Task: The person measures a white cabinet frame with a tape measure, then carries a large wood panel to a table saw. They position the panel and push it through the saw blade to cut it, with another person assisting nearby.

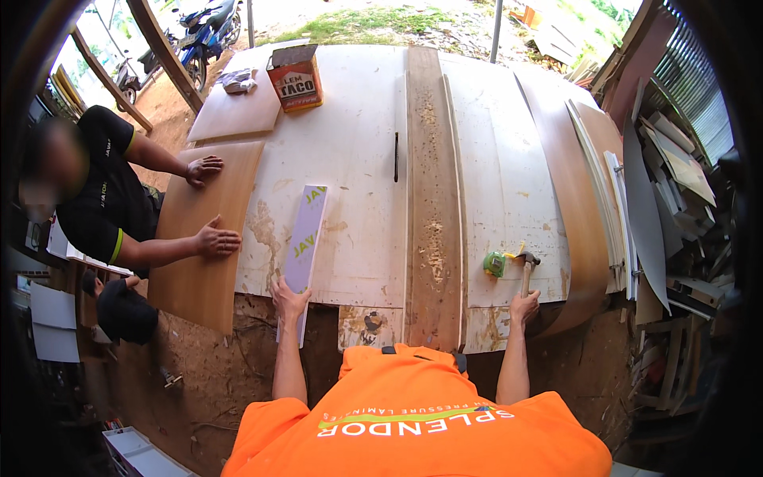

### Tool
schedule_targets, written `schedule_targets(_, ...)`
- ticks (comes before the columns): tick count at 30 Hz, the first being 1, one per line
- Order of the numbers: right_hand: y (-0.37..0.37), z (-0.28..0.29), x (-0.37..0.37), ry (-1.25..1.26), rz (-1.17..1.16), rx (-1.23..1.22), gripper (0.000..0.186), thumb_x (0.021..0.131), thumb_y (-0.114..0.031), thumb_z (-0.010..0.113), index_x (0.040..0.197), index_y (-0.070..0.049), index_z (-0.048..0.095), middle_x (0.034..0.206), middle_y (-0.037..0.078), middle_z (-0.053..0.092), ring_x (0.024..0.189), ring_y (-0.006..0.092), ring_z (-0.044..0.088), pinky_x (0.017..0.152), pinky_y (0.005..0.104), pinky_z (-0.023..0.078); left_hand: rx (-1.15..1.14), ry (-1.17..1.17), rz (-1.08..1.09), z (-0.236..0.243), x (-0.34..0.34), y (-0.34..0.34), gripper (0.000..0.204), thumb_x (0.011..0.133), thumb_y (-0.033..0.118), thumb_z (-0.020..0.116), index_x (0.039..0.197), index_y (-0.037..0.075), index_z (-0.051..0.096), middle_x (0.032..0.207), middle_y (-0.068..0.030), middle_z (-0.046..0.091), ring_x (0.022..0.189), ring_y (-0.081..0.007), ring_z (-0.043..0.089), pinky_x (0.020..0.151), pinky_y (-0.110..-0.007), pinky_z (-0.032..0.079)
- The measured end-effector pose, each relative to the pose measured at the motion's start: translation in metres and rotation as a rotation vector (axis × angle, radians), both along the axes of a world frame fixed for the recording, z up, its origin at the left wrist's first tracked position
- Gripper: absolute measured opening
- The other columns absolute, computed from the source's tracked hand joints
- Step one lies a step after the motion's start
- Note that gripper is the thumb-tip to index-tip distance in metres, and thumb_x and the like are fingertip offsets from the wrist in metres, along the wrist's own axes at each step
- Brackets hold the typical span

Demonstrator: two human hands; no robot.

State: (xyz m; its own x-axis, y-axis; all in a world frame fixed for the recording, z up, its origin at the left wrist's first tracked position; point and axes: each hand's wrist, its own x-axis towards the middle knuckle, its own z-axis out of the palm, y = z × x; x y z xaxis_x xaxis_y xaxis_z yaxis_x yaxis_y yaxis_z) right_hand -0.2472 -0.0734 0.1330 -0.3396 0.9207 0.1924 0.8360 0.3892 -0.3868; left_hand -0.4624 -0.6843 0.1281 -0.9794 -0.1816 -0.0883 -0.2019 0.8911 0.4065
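Observation:
My left hand is closed round the near end of a narrow lilac-white board with green print. That board lies on the white worktable and its near end juts past the table's edge. In my right hand is a hammer, gripped by its wooden handle. The hammer's dark head rests on or just above the tabletop; I cannot tell which. Just left of it sits a green tape measure, with something yellow beside it.
At the left, a person's two hands lie flat on a brown laminate sheet. A red-and-white tin stands far left. A worn wooden plank runs down the table's middle. Curved brown sheet and stacked panels line the right.

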Motion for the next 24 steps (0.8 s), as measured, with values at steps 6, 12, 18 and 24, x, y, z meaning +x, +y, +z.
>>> schedule_targets(6, 0.004, -0.023, 0.010, -0.001, -0.005, -0.025, 0.038, 0.085, -0.019, 0.076, 0.112, -0.003, 0.055, 0.101, 0.026, 0.071, 0.099, 0.0469, 0.068, 0.083, 0.0563, 0.052, 0.932, -0.274, 0.042, 0.018, -0.008, -0.009, 0.056, 0.084, 0.038, 0.085, 0.119, -0.004, 0.073, 0.106, -0.0104, 0.075, 0.093, -0.0165, 0.070, 0.080, -0.033, 0.055)
schedule_targets(12, 0.012, -0.045, 0.003, 0.071, -0.005, -0.020, 0.040, 0.085, -0.021, 0.077, 0.112, -0.003, 0.055, 0.103, 0.025, 0.071, 0.099, 0.0462, 0.068, 0.084, 0.0554, 0.052, 1.524, -0.367, 0.176, -0.007, 0.002, 0.006, 0.041, 0.089, 0.033, 0.080, 0.115, 0.003, 0.072, 0.100, -0.0032, 0.072, 0.088, -0.0161, 0.068, 0.076, -0.034, 0.057)
schedule_targets(18, 0.041, -0.058, -0.009, 0.098, 0.021, -0.083, 0.039, 0.084, -0.021, 0.078, 0.110, -0.002, 0.056, 0.102, 0.025, 0.069, 0.100, 0.0461, 0.066, 0.087, 0.0549, 0.051, 1.600, -0.408, 0.226, -0.013, 0.001, 0.001, 0.037, 0.087, 0.034, 0.079, 0.107, 0.002, 0.073, 0.089, -0.0023, 0.069, 0.077, -0.0143, 0.065, 0.068, -0.030, 0.054)
schedule_targets(24, 0.059, -0.062, -0.006, -0.003, 0.106, 0.038, 0.040, 0.083, -0.013, 0.071, 0.117, 0.002, 0.056, 0.110, 0.026, 0.065, 0.108, 0.0454, 0.062, 0.096, 0.0537, 0.048, 1.374, -0.202, 0.271, -0.005, -0.014, 0.006, 0.048, 0.080, 0.035, 0.084, 0.107, -0.002, 0.071, 0.083, -0.0035, 0.068, 0.068, -0.0165, 0.062, 0.067, -0.028, 0.053)
